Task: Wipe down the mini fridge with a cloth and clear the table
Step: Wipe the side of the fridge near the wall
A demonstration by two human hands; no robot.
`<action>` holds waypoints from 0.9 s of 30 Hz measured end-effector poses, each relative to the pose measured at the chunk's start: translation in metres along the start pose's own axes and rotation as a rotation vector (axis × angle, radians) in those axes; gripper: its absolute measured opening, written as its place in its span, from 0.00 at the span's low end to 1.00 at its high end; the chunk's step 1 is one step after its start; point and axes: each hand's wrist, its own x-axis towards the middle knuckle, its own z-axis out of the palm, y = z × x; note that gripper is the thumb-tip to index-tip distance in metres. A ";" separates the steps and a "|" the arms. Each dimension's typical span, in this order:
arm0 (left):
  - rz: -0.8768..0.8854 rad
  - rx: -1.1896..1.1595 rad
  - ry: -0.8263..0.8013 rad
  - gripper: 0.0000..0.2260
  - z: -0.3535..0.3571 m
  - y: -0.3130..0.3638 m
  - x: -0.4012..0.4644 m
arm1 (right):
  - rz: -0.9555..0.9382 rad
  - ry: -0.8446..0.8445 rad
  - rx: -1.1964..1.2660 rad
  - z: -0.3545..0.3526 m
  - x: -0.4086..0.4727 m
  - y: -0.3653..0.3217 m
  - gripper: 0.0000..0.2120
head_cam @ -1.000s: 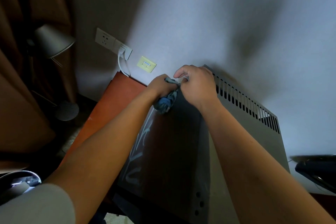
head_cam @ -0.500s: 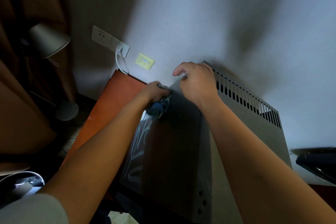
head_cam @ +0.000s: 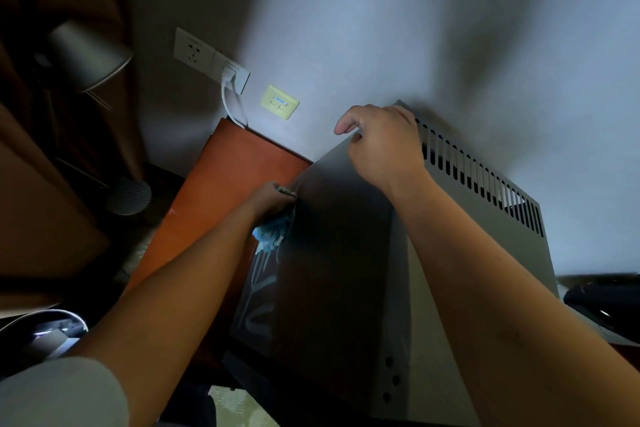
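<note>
The grey mini fridge fills the middle of the view, with a row of vent slots along its far right edge by the wall. My left hand grips a bunched blue cloth against the fridge's left side edge, partway down from the top corner. My right hand rests over the fridge's top far corner with its fingers curled on the edge. Wet streaks show on the dark left face below the cloth.
An orange-brown tabletop lies left of the fridge against the wall. Wall sockets with a white plug and cable sit above it. A grey lamp stands at left. A dark object sits at the right.
My left hand has slid the cloth down the fridge's left edge, away from the right hand. The right hand has stayed on the top corner.
</note>
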 end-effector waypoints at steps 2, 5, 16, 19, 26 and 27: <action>0.054 -0.021 0.006 0.07 -0.004 0.025 0.000 | -0.001 -0.006 -0.016 0.001 0.000 -0.001 0.20; 0.174 -0.012 0.127 0.11 -0.008 0.074 0.008 | 0.004 -0.010 -0.025 0.000 0.000 0.000 0.19; -0.022 -0.083 0.052 0.10 0.002 0.010 0.011 | 0.017 -0.011 -0.018 0.002 0.001 0.001 0.19; -0.033 -0.006 0.001 0.03 -0.001 -0.010 -0.001 | 0.021 -0.018 -0.035 -0.002 -0.001 -0.003 0.18; 0.219 0.051 0.051 0.06 -0.010 0.054 -0.010 | 0.021 -0.016 -0.040 -0.004 0.000 -0.004 0.17; 0.231 0.055 0.065 0.09 -0.009 0.058 -0.010 | 0.021 -0.016 -0.039 -0.003 0.000 -0.003 0.17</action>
